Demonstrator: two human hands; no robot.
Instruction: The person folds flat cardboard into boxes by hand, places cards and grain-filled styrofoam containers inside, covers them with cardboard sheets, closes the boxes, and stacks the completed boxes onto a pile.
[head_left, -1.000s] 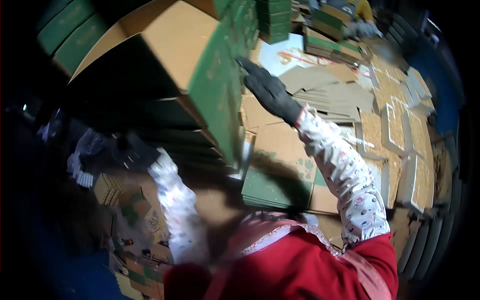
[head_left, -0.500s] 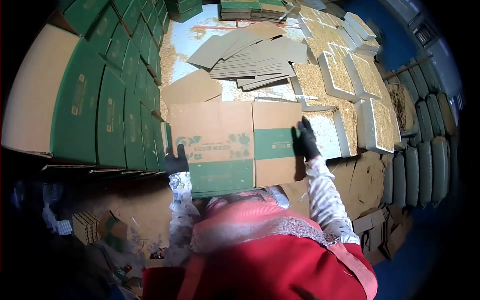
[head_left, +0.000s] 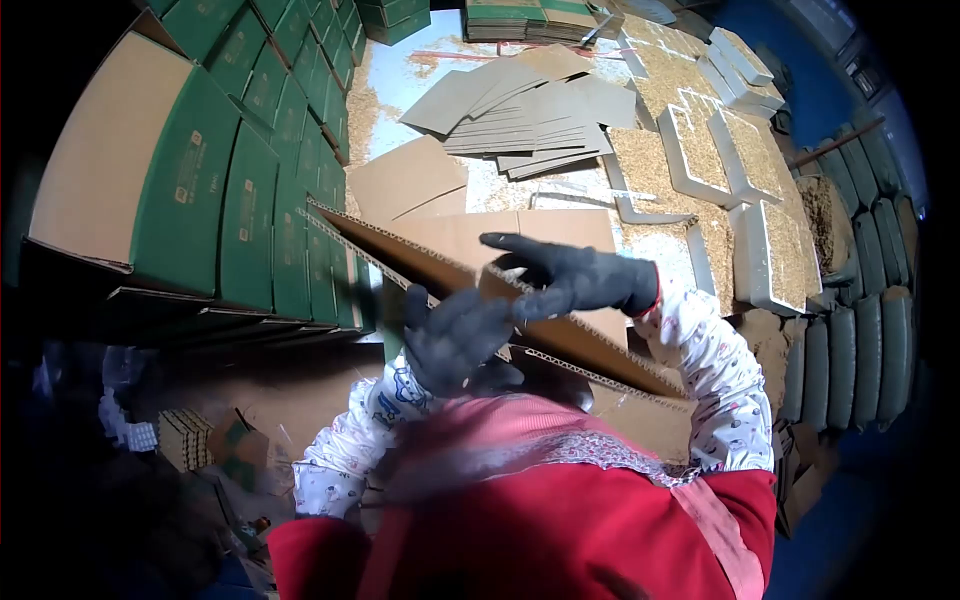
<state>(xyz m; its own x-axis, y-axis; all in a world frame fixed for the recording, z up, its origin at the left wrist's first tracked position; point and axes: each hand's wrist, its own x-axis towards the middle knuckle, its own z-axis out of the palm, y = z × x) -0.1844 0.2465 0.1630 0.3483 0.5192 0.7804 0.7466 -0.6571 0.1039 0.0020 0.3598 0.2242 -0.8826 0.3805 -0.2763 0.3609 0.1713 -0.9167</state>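
Green-printed cardboard is forming the largest mass: a wall of stacked boxes (head_left: 165, 185) is standing along the left, its flat faces meeting at sharp edges and one plain tan panel facing the viewer. Beside it, a smooth white work surface (head_left: 395, 85) is showing between patches of tan, flaky material (head_left: 360, 125). Plump grey-green sacks (head_left: 845, 365) are lying in rows at the far right, and shallow white trays (head_left: 748, 150) are holding a similar flaky fill. Centrally, just beyond a red top (head_left: 620, 530), a brown corrugated carton (head_left: 605, 350) is gaping as a narrow wedge, its fluted edges exposed, overlapping a flat-lying carton (head_left: 565, 225). Thin grey-brown sheets (head_left: 530, 115) are fanning out farther back. The dark-gloved right hand (head_left: 585, 280) is bending its fingers over the wedge, a gap showing beneath the topmost finger; the left hand (head_left: 450, 335), likewise gloved, is overlapping the near edge, fingers slightly apart.

Outer parts of the stack are disappearing into the black border. Hands and clothing are masking the carton's lower portion. Blur is softening the left fingers; whether either hand is actually gripping the board cannot be told.
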